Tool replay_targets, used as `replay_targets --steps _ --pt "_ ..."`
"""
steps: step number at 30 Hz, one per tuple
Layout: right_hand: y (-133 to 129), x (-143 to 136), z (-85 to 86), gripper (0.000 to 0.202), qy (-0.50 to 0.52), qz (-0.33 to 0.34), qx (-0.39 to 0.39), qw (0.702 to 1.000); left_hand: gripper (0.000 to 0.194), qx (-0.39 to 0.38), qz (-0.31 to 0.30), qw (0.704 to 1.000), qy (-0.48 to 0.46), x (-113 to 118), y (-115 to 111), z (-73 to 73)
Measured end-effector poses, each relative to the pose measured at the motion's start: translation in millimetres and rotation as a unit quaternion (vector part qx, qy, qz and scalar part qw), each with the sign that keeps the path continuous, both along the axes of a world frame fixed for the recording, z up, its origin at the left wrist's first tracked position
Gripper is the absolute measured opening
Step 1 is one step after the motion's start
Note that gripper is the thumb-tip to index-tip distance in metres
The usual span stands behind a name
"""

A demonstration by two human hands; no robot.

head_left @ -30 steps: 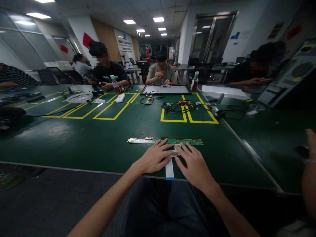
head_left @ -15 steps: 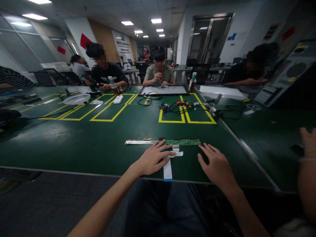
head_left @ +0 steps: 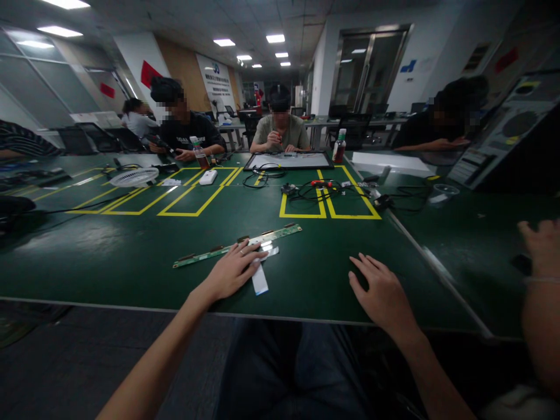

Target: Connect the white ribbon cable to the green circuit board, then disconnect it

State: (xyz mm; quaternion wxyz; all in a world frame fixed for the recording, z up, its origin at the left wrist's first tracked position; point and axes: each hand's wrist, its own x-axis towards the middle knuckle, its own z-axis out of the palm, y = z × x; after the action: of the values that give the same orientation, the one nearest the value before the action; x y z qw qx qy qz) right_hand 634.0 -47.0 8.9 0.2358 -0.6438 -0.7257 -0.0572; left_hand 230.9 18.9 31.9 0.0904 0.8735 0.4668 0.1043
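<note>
Right now, you are pressing or steadying, it seems: your left hand [head_left: 231, 271] is lying palm down, open, fingers spread across the board [head_left: 282, 232] and onto the white ribbon [head_left: 260, 280]. Your right hand [head_left: 382, 294] is resting open near the front edge of the table [head_left: 109, 251], well apart from the board and holding nothing.

The board is sitting slantwise toward the front edge, its left end slanting nearer to you, its right end pointing toward the far edge. Any next move is probably calling for light, flat fingers, so that the ribbon isn't creasing or pulling against the board.

Counting up, you are having one board before you and two white lengths showing, though your fingers are hiding whether they are joining as one ribbon. Toward the far edge, two bottles [head_left: 339, 149] are standing, with one fan [head_left: 135, 177] lying toward the left corner and one red tool [head_left: 321, 184] resting among black cables [head_left: 301, 194]. Beyond the right part, another person's hand [head_left: 540, 242] is hovering or resting; you can't be telling which.
</note>
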Motion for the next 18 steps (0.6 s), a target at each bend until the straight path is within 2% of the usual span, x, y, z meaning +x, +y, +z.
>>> replay_targets --steps 5,11,15,18 --pt "-1 -1 1.2 0.047 0.005 -0.002 -0.007 1.0 0.058 -0.013 0.131 0.991 0.028 -91 6 -8.7" --pt "-1 -2 2.0 0.048 -0.006 -0.005 -0.006 1.0 0.063 -0.034 0.263 0.961 0.073 -193 1 -8.7" --pt "-1 -2 2.4 0.048 -0.008 -0.004 -0.003 1.0 0.064 -0.036 0.347 0.934 0.08 -243 -7 -5.4" --pt "-1 -2 1.8 0.047 -0.008 -0.003 0.002 1.0 0.061 -0.027 0.411 0.907 0.09 -262 -10 -4.0"
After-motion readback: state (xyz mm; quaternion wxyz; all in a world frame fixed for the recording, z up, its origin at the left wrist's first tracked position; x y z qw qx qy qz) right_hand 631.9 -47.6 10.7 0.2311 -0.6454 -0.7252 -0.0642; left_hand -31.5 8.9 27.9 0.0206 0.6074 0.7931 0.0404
